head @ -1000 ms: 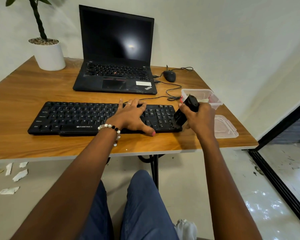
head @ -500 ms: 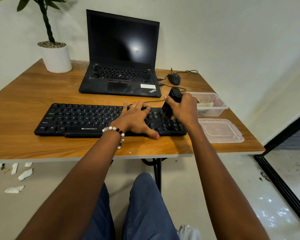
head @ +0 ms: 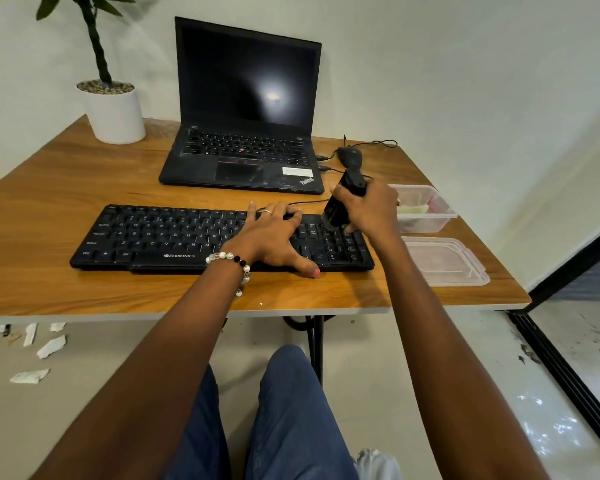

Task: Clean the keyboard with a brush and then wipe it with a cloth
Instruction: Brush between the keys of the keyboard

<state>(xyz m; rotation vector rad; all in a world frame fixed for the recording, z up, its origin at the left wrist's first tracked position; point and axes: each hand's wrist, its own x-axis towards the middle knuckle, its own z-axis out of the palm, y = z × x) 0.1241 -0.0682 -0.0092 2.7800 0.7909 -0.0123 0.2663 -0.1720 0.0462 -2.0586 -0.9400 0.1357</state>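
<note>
A black keyboard point(head: 174, 237) lies across the front of the wooden table point(head: 49, 209). My left hand point(head: 274, 237) rests flat on its right-centre keys, fingers spread, holding it down. My right hand point(head: 371, 209) grips a black brush point(head: 340, 206), tilted, with its bristles down on the keys at the keyboard's right end. No cloth can be made out; something pale lies inside the open plastic box point(head: 426, 213).
An open black laptop point(head: 246, 133) stands behind the keyboard, with a wired mouse point(head: 350, 156) to its right. A white plant pot point(head: 113, 112) is at the back left. A plastic lid point(head: 444, 261) lies near the table's right edge. Paper scraps point(head: 49, 346) litter the floor.
My right hand carried the brush from beyond the keyboard's right end onto the right-hand keys. My left hand stayed on the keyboard. The view shifted slightly.
</note>
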